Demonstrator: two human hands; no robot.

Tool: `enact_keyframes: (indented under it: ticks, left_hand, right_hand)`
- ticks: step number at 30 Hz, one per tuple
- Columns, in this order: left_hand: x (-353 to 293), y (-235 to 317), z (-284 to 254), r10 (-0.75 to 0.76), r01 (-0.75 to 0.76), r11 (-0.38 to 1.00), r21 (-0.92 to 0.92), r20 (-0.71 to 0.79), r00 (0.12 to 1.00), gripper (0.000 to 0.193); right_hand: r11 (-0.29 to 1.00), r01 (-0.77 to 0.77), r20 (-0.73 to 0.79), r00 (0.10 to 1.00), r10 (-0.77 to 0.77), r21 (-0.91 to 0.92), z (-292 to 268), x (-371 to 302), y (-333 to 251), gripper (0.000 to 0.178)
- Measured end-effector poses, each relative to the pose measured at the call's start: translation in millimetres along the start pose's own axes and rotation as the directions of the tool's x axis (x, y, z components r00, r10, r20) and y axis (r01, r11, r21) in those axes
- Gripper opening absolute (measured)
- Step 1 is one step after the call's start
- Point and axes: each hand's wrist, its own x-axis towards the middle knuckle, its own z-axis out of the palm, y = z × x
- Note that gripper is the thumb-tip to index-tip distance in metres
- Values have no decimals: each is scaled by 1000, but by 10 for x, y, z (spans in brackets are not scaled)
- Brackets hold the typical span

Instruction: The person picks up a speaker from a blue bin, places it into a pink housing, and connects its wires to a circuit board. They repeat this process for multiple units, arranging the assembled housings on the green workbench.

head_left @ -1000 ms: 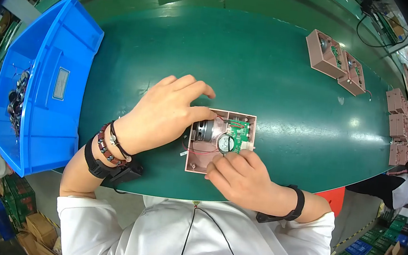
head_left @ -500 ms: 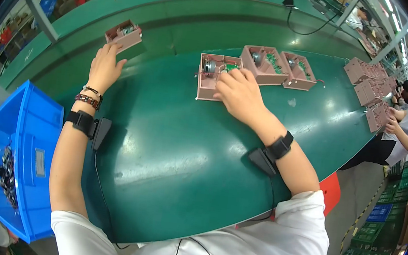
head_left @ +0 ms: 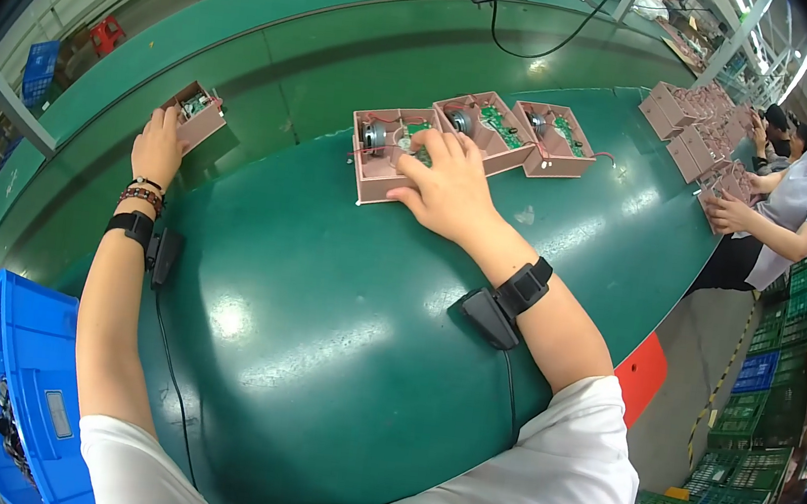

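Note:
My left hand is at the end of a small pink box with parts inside, standing at the far left on the green surface beyond the tabletop. Its fingers lie along the box's left end and the thumb beside the near wall. My right hand grips the near right part of an open pink speaker box, thumb on the near wall and fingers over the rim. A round speaker and a green circuit board show inside; my fingers cover part of the board.
Two similar pink boxes stand to the right on the green table. Stacked pink boxes are farther right, beside a co-worker. A blue bin holds dark parts at left. A black cable hangs beyond the table.
The whole view has shifted, so the boxes appear farther left. My left hand has moved farther onto the small box's end. My right thumb now spreads along the speaker box's near wall.

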Motion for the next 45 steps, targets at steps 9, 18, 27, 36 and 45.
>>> enact_keyframes:
  ticks: [9,18,27,36,45]
  left_hand:
    - [-327,-172,-430,101,-132,981,-145,-203,974,21]
    - [-2497,308,-1757,168,-179,929,-324,-63,984,15]
    - [-3459,331,-2046,158,-184,918,-350,-100,982,14]
    - [-2920,-1487,-3872,-188,48,943,-329,-409,893,14]
    - [-3290,-3782,-1983,-436,69,879,471,739,513,46]
  right_hand:
    - [989,-93,103,989,104,-111,68,32,69,35]
    - [996,38,102,994,-45,76,-365,461,-1129,30]
    - [584,450,99,729,-678,676,-240,126,-2759,38]
    - [601,242,141,843,-519,762,-236,-192,-2768,25]
    - [607,174,153,881,-447,775,-29,-316,-2593,25]
